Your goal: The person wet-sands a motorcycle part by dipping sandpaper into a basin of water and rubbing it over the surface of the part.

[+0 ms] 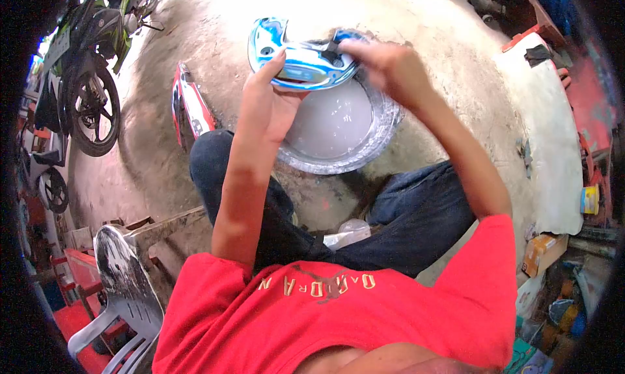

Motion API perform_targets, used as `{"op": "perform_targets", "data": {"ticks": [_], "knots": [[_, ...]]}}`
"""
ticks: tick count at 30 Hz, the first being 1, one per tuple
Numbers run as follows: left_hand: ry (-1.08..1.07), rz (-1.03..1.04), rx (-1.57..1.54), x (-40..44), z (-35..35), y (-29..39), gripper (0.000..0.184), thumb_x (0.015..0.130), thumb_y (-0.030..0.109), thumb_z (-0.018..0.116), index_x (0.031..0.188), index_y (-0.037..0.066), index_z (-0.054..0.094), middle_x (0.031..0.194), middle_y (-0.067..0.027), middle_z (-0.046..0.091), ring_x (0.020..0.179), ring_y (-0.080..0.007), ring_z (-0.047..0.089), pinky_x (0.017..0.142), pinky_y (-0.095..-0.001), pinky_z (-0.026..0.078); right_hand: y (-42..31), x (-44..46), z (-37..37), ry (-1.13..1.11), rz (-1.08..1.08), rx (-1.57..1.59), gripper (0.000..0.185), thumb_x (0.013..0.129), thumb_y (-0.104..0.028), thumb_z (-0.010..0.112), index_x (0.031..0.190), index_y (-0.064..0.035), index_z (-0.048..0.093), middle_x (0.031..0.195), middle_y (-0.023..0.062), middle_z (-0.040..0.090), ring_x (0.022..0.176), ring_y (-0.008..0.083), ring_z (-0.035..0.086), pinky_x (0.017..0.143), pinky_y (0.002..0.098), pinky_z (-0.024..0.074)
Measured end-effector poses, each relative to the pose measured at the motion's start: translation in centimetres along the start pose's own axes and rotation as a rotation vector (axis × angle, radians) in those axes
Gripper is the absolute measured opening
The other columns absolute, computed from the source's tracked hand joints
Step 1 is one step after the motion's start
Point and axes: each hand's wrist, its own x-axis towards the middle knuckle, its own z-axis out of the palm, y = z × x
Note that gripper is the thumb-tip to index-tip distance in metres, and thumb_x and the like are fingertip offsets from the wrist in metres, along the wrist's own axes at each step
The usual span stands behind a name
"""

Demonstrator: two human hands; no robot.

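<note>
A curved, glossy blue and white part (306,67) is held up over the far edge of a round basin (387,130) with greyish liquid in it. My left hand (270,100) grips the part's near left side, thumb on top. At the part's right end is my right hand (390,68), blurred by motion, its fingers closed around something dark and blue that I cannot make out clearly. The basin stands on the floor in front of my bent legs.
A red and white part (190,104) lies on the floor to the left. Motorcycles (94,107) stand at the far left, and a grey plastic chair (130,289) is at the lower left. A cardboard box (545,253) sits at the right.
</note>
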Motion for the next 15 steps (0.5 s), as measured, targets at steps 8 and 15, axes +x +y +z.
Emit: {"op": "perform_targets", "data": {"ticks": [8, 15], "knots": [[-0.019, -0.043, -0.023, 0.2, -1.5, 0.6, 0.042, 0.098, 0.011, 0.054, 0.137, -0.002, 0.045, 0.129, -0.0179, 0.06, 0.113, -0.0283, 0.063, 0.094, -0.0454, 0.053, 0.0, -0.3, 0.5, -0.007, 0.014, 0.016, 0.035, 0.085, -0.007, 0.064, 0.117, -0.0196, 0.07, 0.101, 0.0148, 0.071, 0.087, 0.0288, 0.072, 0.074, 0.0385, 0.0566], [-0.055, 0.015, -0.019, 0.4, -1.6, 0.6, 0.037, 0.098, 0.01, 0.054, 0.131, -0.006, 0.048, 0.12, -0.0185, 0.064, 0.107, -0.0294, 0.066, 0.091, -0.0471, 0.055, 0.2, 0.2, 0.4, 0.015, -0.032, -0.054, 0.037, 0.082, -0.002, 0.063, 0.117, -0.0147, 0.07, 0.106, 0.0123, 0.072, 0.093, 0.0282, 0.071, 0.081, 0.0361, 0.0576]]}}
